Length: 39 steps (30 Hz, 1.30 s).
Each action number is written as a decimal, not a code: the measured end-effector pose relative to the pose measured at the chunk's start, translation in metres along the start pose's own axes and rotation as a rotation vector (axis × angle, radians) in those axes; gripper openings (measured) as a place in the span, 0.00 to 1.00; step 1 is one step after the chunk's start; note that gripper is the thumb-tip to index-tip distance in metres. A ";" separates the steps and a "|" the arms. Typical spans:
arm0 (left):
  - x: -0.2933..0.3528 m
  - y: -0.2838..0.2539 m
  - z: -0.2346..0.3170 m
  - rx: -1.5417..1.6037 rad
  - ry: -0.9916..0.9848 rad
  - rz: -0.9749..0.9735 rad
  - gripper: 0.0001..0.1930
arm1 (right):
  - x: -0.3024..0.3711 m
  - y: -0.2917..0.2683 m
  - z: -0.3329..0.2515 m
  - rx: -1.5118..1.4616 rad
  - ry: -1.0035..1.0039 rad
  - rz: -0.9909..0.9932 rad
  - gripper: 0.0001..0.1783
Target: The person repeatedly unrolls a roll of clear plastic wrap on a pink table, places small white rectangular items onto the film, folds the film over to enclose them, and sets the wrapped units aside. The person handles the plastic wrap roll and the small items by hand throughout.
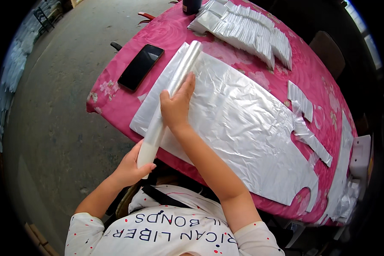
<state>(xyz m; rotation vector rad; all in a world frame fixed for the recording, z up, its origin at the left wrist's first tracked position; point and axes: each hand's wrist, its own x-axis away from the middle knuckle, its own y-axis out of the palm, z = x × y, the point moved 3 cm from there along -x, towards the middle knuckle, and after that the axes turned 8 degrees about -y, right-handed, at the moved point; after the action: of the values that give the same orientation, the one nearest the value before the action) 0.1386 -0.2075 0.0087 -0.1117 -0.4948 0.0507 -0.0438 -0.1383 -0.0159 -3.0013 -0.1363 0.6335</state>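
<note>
A long whitish roll of clear plastic film (155, 128) lies slantwise across the left part of a flat stack of shiny plastic vest-type bags (239, 128). Its near end sticks out past the table edge, where my left hand (131, 165) is wrapped around it, thumb on top. My right hand (178, 104) presses on the roll farther up, thumb on its left side and fingers pointing away along it; the palm side is hidden. Cut-out handle notches show at the right end of the bag stack.
A black phone (141, 67) rests on the pink flowered tablecloth (111, 81), left of the roll. Folded white plastic bundles (247, 30) are piled at the back beside a dark container (191, 6). Plastic strips (313, 141) and a white plastic box (360, 157) are at the right.
</note>
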 end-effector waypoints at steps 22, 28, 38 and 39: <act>-0.015 0.071 -0.002 0.165 -0.429 -0.614 0.35 | 0.024 -0.194 -0.003 -0.527 0.467 0.190 0.27; 0.000 0.062 -0.032 0.325 -0.568 -0.742 0.38 | -0.005 -0.283 0.015 -0.229 0.388 0.302 0.20; 0.002 0.063 -0.031 0.352 -0.594 -0.767 0.37 | -0.001 -0.271 0.003 0.016 0.519 -0.302 0.11; 0.002 0.063 -0.030 0.347 -0.594 -0.773 0.37 | -0.001 -0.271 0.000 0.021 0.528 -0.321 0.11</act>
<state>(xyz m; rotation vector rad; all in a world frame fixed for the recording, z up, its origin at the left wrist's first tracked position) 0.1536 -0.1481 -0.0242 0.4519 -1.0846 -0.6023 -0.0645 0.1306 0.0089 -2.9077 -0.5512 -0.1859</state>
